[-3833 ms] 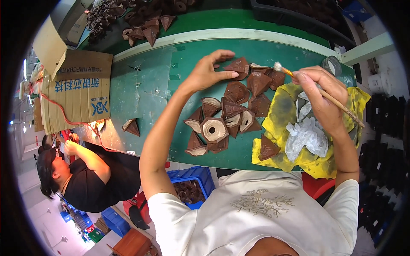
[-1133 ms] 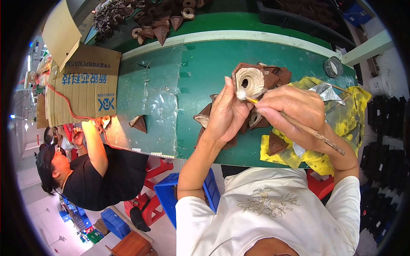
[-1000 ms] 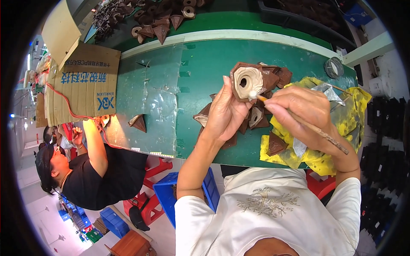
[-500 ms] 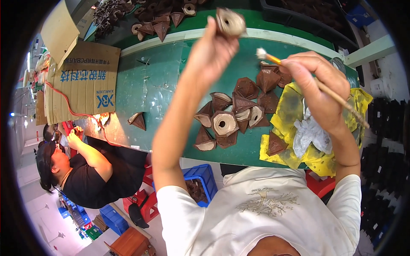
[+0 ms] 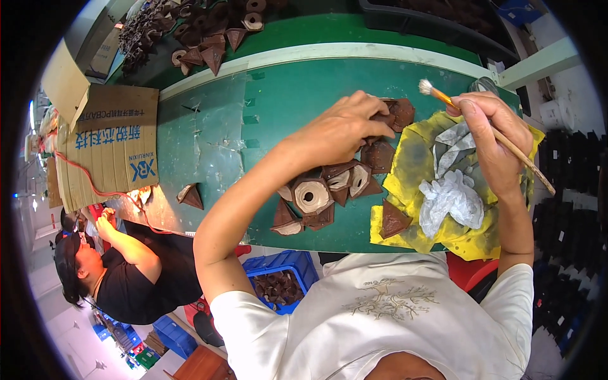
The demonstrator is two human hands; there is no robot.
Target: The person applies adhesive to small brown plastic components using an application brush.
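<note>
My left hand [image 5: 345, 126] is down among the brown faceted cones, its fingers bent round one cone [image 5: 384, 120] that they partly cover. Several more cones lie close by; one shows a pale hexagonal face with a round hole [image 5: 313, 197]. In my right hand [image 5: 497, 130] is a paintbrush [image 5: 520, 154], gripped by its wooden handle with the pale bristles pointing up and to the left. Below that hand spreads a stained yellow cloth [image 5: 405, 171] with crumpled whitish plastic [image 5: 453, 201] and one cone [image 5: 394, 219] on it.
A lone cone [image 5: 190, 196] lies at the left on the green table [image 5: 278, 95]. Beyond the pale rail [image 5: 316, 56] are more cones [image 5: 212, 50] and a black bin [image 5: 430, 28]. A cardboard box [image 5: 114, 139] stands left, near another person [image 5: 130, 272]. Below is a blue crate [image 5: 304, 269].
My left hand has come down from above the far rail, where it held up a cone, to the cones on the table. My right hand still holds the paintbrush, slightly lower.
</note>
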